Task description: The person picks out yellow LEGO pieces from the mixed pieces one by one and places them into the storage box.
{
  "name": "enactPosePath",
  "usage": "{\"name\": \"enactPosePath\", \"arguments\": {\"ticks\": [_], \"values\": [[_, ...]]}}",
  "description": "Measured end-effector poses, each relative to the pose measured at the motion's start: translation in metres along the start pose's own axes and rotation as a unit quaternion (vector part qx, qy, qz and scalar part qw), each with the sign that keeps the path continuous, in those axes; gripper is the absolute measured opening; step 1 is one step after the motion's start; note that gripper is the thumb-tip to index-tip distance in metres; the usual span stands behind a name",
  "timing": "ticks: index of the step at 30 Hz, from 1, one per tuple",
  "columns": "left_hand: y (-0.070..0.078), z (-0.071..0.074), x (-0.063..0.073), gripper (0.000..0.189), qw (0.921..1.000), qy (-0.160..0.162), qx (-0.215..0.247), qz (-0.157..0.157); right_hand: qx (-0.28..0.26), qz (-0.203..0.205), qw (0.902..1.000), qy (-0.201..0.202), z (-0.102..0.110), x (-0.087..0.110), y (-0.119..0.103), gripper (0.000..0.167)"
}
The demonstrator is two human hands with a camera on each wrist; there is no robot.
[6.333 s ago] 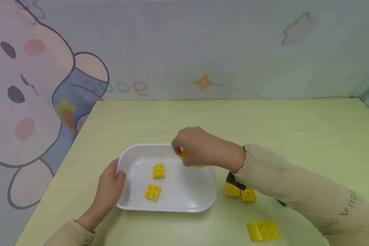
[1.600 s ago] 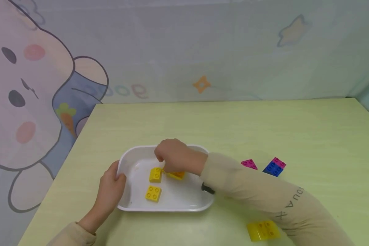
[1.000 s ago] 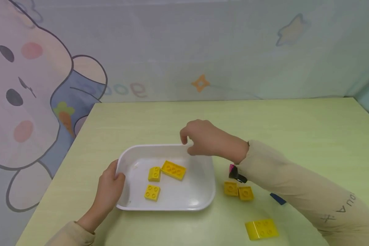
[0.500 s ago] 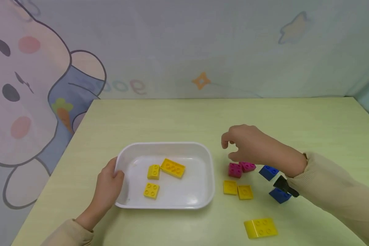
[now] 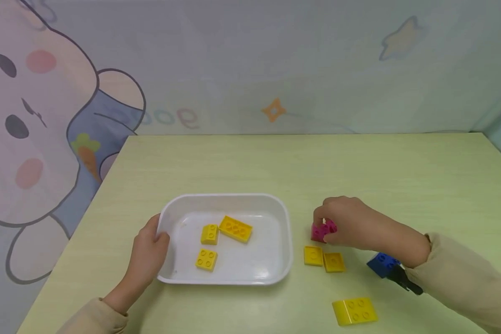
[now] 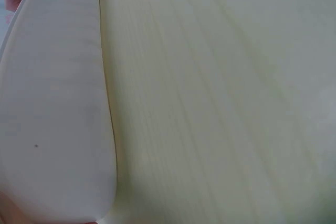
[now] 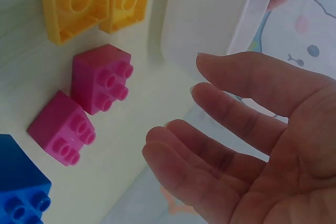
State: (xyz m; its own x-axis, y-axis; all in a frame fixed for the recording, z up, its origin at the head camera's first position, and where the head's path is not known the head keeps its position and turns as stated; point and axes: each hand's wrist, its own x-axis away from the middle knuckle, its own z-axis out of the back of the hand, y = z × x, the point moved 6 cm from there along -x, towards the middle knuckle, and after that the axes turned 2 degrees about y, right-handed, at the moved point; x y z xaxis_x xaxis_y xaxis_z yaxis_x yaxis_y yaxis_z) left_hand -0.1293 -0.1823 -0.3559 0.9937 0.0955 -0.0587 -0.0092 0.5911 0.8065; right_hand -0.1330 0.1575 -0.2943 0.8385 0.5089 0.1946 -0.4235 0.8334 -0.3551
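My left hand (image 5: 147, 253) grips the left rim of a white tray (image 5: 250, 262), thumb over the edge. Inside lie a yellow sloped brick (image 5: 209, 234), a square yellow brick (image 5: 206, 260) and an upturned long yellow brick (image 5: 235, 229). In the left wrist view the tray's outer wall (image 6: 58, 103) fills the left side. My right hand (image 5: 352, 225) hovers at two pink bricks, partly covering them in the head view. The right wrist view shows its thumb and fingers spread with nothing between them, beside one pink brick (image 7: 100, 80) and the other pink brick (image 7: 62, 128).
Two upturned yellow bricks (image 5: 313, 255) lie right of the tray. A yellow curved brick (image 5: 355, 311) is near the front. One blue brick (image 5: 382, 264) shows beside the right wrist, near a black strap-on piece (image 5: 404, 279). A patterned curtain (image 5: 317, 69) hangs behind the table.
The long yellow brick was put down in the tray and released. My right hand then moved right, out of the tray, and came down to the pink bricks. The left hand kept its hold.
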Motion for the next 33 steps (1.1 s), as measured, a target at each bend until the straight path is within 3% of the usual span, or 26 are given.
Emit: {"name": "enactPosePath", "arguments": {"ticks": [11, 22, 33], "values": [[-0.001, 0.000, -0.001, 0.045, 1.0000, 0.003, -0.005, -0.006, -0.014, -0.026, 0.9995, -0.012, -0.015, 0.005, 0.004, 0.017], [-0.002, -0.001, -0.002, 0.045, 0.9999, -0.002, -0.014, 0.005, -0.029, -0.025, 0.9980, -0.050, -0.032, 0.004, 0.007, 0.020], [-0.002, -0.001, -0.002, 0.045, 0.9999, -0.002, -0.011, 0.008, -0.036, -0.017, 0.9979, -0.051, -0.039, 0.009, 0.008, 0.022]]}}
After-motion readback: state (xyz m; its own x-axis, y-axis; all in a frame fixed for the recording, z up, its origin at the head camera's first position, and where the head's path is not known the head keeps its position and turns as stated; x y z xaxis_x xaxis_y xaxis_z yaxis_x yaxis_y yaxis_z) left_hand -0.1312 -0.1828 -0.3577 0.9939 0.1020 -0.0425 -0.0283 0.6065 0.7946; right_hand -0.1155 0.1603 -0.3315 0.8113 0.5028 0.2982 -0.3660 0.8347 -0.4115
